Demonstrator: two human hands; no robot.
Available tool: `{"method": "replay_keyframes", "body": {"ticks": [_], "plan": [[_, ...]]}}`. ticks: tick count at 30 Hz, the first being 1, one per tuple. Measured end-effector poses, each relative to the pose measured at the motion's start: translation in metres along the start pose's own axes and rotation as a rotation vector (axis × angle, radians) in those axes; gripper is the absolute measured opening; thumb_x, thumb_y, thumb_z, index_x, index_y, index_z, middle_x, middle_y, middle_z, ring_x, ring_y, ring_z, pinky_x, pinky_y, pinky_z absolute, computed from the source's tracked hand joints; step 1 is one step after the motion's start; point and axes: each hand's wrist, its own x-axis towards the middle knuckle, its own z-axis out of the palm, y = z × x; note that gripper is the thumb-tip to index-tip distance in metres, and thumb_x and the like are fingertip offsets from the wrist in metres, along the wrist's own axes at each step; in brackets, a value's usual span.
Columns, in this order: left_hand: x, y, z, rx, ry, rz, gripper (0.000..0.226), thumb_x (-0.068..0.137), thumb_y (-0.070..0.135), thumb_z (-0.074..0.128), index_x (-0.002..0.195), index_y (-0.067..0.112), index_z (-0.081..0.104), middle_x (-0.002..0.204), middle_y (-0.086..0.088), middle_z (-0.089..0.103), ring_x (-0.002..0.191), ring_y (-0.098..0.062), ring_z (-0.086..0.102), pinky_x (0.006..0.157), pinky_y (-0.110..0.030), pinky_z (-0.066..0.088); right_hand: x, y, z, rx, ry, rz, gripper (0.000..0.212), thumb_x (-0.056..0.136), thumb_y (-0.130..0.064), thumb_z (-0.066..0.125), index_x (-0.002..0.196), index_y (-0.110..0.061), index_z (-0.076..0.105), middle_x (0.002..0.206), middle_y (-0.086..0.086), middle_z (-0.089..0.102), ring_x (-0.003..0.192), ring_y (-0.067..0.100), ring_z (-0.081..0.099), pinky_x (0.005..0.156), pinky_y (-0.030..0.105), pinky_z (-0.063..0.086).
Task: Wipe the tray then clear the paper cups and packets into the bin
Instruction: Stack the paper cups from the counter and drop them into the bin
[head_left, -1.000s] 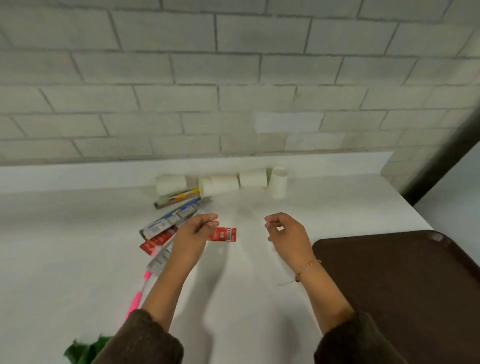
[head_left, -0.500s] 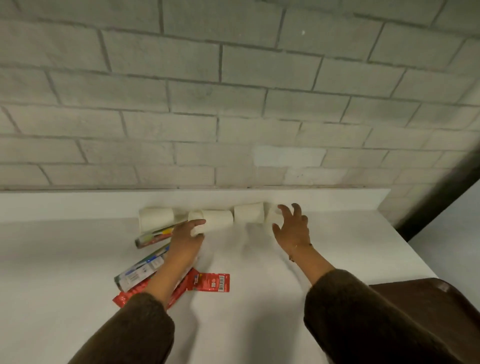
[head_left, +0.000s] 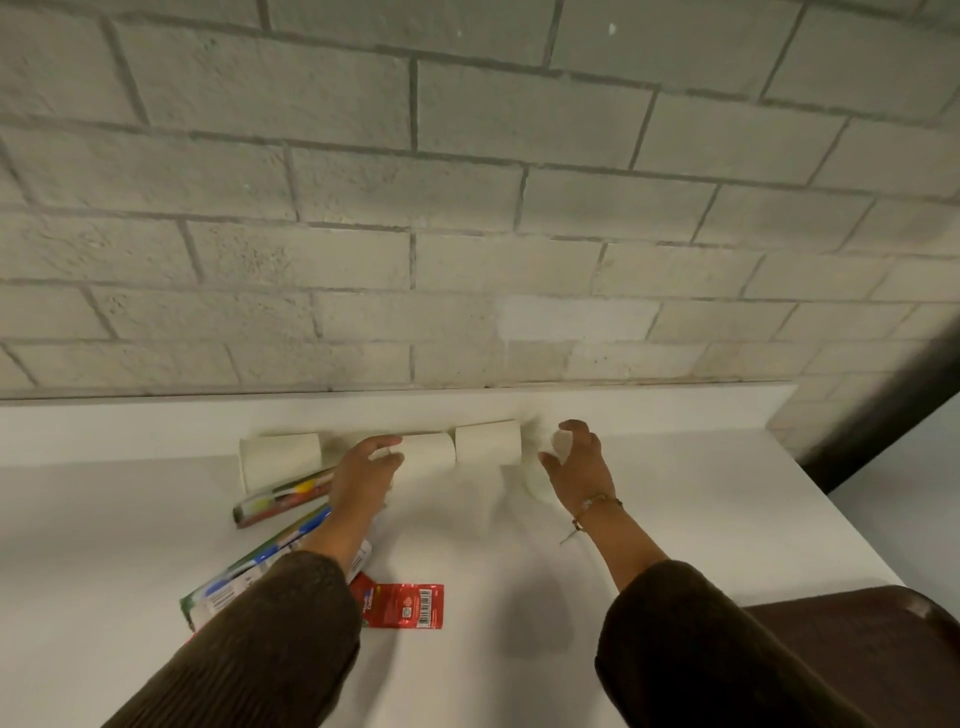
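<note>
Both hands' grips meet two of four paper cups (head_left: 488, 441).

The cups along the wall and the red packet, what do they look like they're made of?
The cups look like matte off-white paper: dull, no shine. The red packet looks like glossy plastic or foil film: flat, printed, with a barcode; which one is unclear.

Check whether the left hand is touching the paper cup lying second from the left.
Touching. In the head view the left hand has fingers laid over the near end of the second cup, with no gap visible between them.
</note>
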Motion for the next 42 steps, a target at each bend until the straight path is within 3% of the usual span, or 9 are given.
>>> {"method": "replay_keyframes", "body": {"ticks": [5,11,17,21,26,29,32,37,42], "plan": [[-0.015,0.01,-0.004,-0.047,0.111,0.094,0.023,0.089,0.012,0.057,0.11,0.017,0.065,0.118,-0.005,0.06,0.086,-0.018,0.057,0.058,-0.018,0.041,-0.033,0.0,-0.015,0.551,0.214,0.224,0.048,0.089,-0.03,0.059,0.13,-0.02,0.036,0.139,0.011,0.041,0.122,0.029,0.047,0.095,0.032,0.042],[-0.067,0.035,-0.01,-0.04,-0.108,0.248,0.021,0.087,0.014,0.061,0.091,0.035,0.063,0.108,0.01,0.06,0.098,-0.007,0.053,0.081,-0.018,0.041,-0.083,-0.004,-0.021,1.061,0.015,0.438,0.045,0.091,-0.038,0.054,0.129,-0.021,0.039,0.12,0.007,0.055,0.104,0.029,0.057,0.075,0.035,0.05],[-0.095,0.056,-0.009,-0.021,-0.366,0.367,0.029,0.085,0.008,0.063,0.081,0.037,0.06,0.099,0.025,0.057,0.094,0.005,0.051,0.078,-0.01,0.038,-0.111,-0.015,-0.02,0.914,-0.308,0.301,0.049,0.074,-0.034,0.074,0.112,-0.015,0.05,0.113,0.012,0.062,0.093,0.03,0.067,0.074,0.034,0.054],[-0.097,0.074,-0.019,-0.032,-0.536,0.39,0.047,0.083,0.008,0.065,0.108,0.045,0.05,0.11,0.008,0.062,0.104,-0.005,0.056,0.088,-0.022,0.045,-0.115,-0.013,-0.034,0.66,-0.39,0.208,0.076,0.044,-0.048,0.085,0.106,-0.019,0.051,0.105,0.009,0.069,0.089,0.024,0.069,0.079,0.038,0.053],[-0.086,0.079,-0.024,0.076,-0.673,0.38,0.073,0.075,0.015,0.076,0.131,0.04,0.037,0.111,0.004,0.062,0.109,-0.01,0.056,0.096,-0.023,0.041,-0.12,-0.018,-0.026,0.45,-0.477,0.11,0.071,0.056,-0.033,0.086,0.116,-0.026,0.047,0.104,0.0,0.069,0.093,0.017,0.067,0.076,0.032,0.057],[-0.048,0.062,-0.039,0.126,-0.454,0.436,0.068,0.069,0.024,0.081,0.128,0.034,0.047,0.123,0.006,0.051,0.116,-0.009,0.047,0.096,-0.024,0.035,-0.127,-0.019,-0.012,0.512,-0.375,0.141,0.066,0.064,-0.021,0.085,0.117,-0.021,0.046,0.107,0.002,0.066,0.091,0.015,0.066,0.064,0.027,0.057],[0.005,0.029,-0.073,0.553,-0.118,0.507,0.056,0.076,0.014,0.073,0.127,0.022,0.052,0.131,-0.006,0.048,0.12,-0.024,0.045,0.099,-0.034,0.038,-0.13,-0.016,-0.004,0.571,-0.314,0.174,0.066,0.065,-0.018,0.084,0.116,-0.024,0.043,0.107,0.0,0.063,0.092,0.012,0.064,0.055,0.018,0.052],[0.042,-0.027,-0.113,1.13,0.004,0.229,0.063,0.074,0.014,0.069,0.132,0.019,0.045,0.129,-0.01,0.049,0.119,-0.032,0.045,0.102,-0.047,0.036,-0.131,-0.009,0.001,0.571,-0.247,0.178,0.065,0.062,-0.014,0.085,0.111,-0.024,0.043,0.103,-0.004,0.061,0.089,0.011,0.063,0.055,0.018,0.053],[0.042,-0.051,-0.12,0.913,0.045,0.201,0.064,0.075,0.003,0.067,0.134,0.013,0.043,0.131,-0.015,0.046,0.108,-0.039,0.054,0.095,-0.052,0.045,-0.131,-0.006,0.0,0.441,-0.22,0.127,0.06,0.064,-0.018,0.084,0.109,-0.024,0.045,0.102,-0.008,0.057,0.088,0.007,0.057,0.054,0.013,0.048]]}}
